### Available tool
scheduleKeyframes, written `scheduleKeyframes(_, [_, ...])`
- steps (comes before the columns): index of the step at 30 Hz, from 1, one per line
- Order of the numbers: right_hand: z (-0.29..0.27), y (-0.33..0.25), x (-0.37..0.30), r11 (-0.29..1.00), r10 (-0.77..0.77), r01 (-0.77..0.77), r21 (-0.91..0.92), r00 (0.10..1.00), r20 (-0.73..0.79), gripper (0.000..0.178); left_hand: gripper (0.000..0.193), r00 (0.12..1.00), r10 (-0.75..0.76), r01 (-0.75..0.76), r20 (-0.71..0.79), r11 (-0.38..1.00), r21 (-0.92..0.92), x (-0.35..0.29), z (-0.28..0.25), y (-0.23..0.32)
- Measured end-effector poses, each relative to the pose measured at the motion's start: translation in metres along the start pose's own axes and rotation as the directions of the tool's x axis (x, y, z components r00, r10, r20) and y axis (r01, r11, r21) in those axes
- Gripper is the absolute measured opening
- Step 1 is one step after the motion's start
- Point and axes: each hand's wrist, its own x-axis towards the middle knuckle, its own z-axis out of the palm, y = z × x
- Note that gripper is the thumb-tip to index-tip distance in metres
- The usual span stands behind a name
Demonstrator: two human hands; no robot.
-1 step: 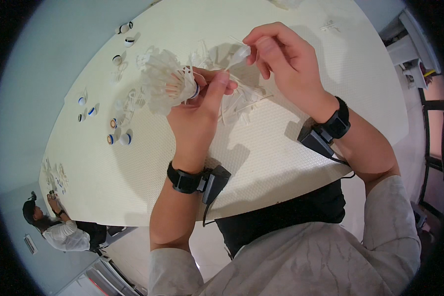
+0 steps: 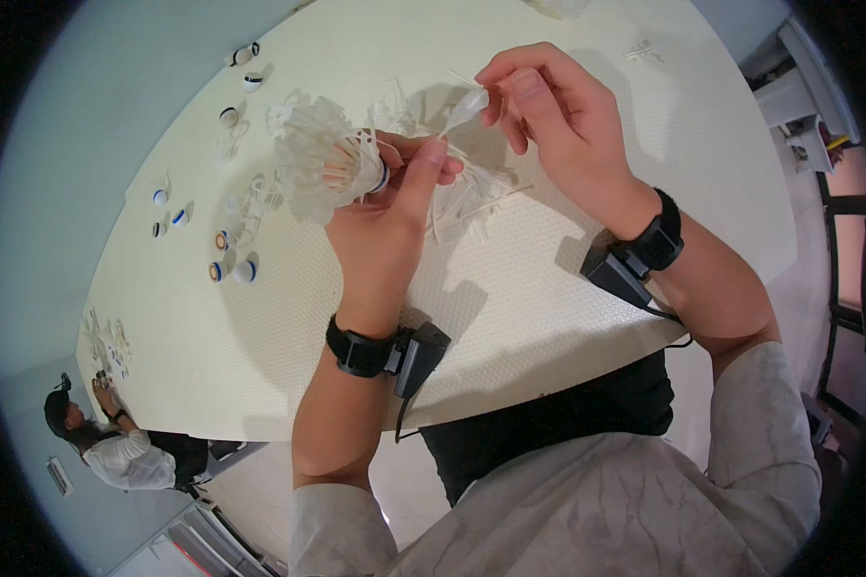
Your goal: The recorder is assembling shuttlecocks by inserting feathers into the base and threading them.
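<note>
A white feather shuttlecock (image 2: 322, 173) with a blue band at its cork lies in my left hand (image 2: 390, 207), whose fingers are closed round the cork end. Its feather skirt points left. A single white feather (image 2: 466, 108) slants up and right from my left thumb tip. At the feather's broad end are the bent fingertips of my right hand (image 2: 568, 125), which appear to pinch it; the exact contact is partly hidden. Under and behind both hands lies a loose pile of white feathers and quills (image 2: 471, 197).
White corks with blue or black bands (image 2: 245, 271) lie scattered along the left of the pale textured table (image 2: 548, 327). Some feather scraps (image 2: 643, 50) rest at the far right. Another person (image 2: 115, 442) sits at the table's far-left end. Black devices (image 2: 421, 356) are strapped to my wrists.
</note>
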Motion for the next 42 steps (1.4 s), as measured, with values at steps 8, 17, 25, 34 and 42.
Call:
scheduleKeyframes(8, [0.007,0.000,0.000,0.972,-0.123,0.123,-0.199,0.992,0.014,0.040,0.026,0.999,0.032,-0.032,-0.002,0.999,-0.036,-0.001,0.004,0.000])
scheduleKeyframes(17, [0.007,0.002,0.002,0.992,-0.099,0.095,-0.085,0.994,-0.055,0.019,0.020,1.000,-0.005,0.005,0.003,1.000,0.009,-0.001,0.001,0.000])
scheduleKeyframes(25, [0.004,0.001,0.001,0.995,-0.092,0.094,0.033,0.994,-0.059,0.018,0.022,1.000,0.000,0.000,0.000,1.000,0.003,0.000,0.003,0.001])
scheduleKeyframes(34, [0.007,0.003,0.000,0.973,-0.066,0.085,-0.215,0.993,0.097,0.020,0.021,1.000,0.013,-0.013,0.021,0.999,0.029,-0.001,0.001,-0.001])
scheduleKeyframes(42, [0.006,0.003,0.002,0.994,-0.068,0.064,-0.084,0.997,-0.047,0.015,0.018,0.998,0.062,-0.062,0.024,0.998,0.007,0.003,-0.002,-0.003])
